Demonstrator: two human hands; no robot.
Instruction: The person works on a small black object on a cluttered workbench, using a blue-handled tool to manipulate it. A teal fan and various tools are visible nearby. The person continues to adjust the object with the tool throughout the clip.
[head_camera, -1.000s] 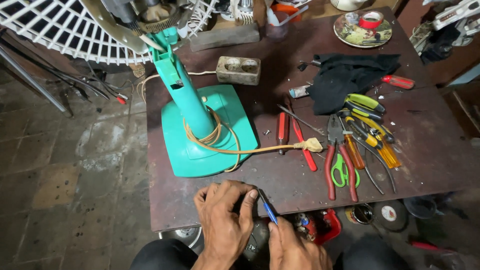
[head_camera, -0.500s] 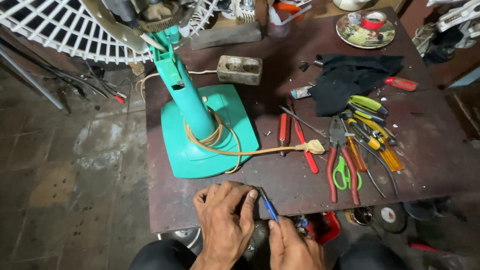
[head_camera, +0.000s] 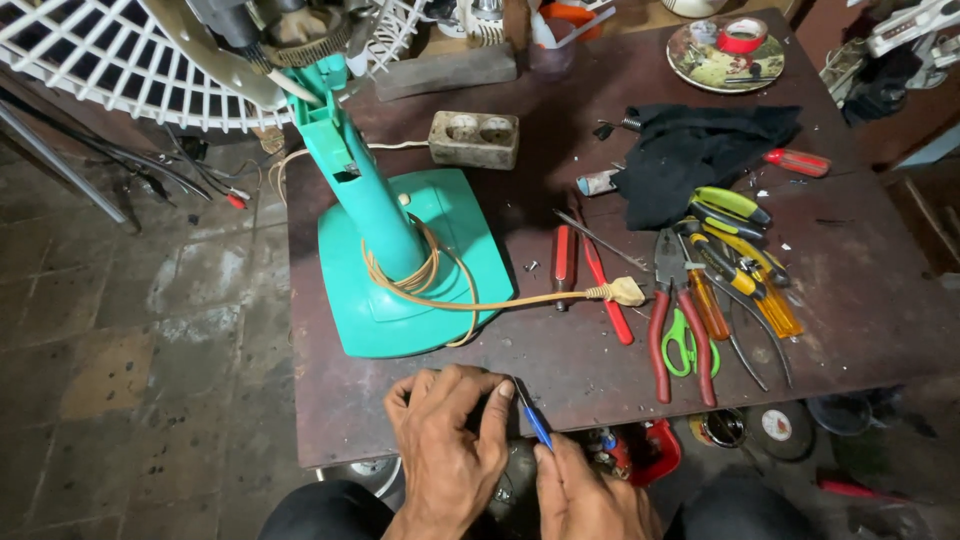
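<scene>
At the near edge of the counter (head_camera: 860, 300), the left hand (head_camera: 450, 440) curls over a dark round part (head_camera: 515, 480) in the lap; the right hand (head_camera: 590, 495) pinches a blue-handled tool (head_camera: 533, 420), its tip against that part; beyond lie red-handled pliers (head_camera: 675, 320), green scissors (head_camera: 688, 345) and screwdrivers (head_camera: 590, 275); farther, the teal fan stand (head_camera: 400, 240) with coiled cord (head_camera: 420, 275); farthest, a black cloth (head_camera: 700, 150).

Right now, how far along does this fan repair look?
Done: the teal fan stand sits stripped on the table, cord unplugged. In hand: the left hand steadies a dark part while the right hand works it with a blue-handled tool. Left: apparently reassembly.
</scene>
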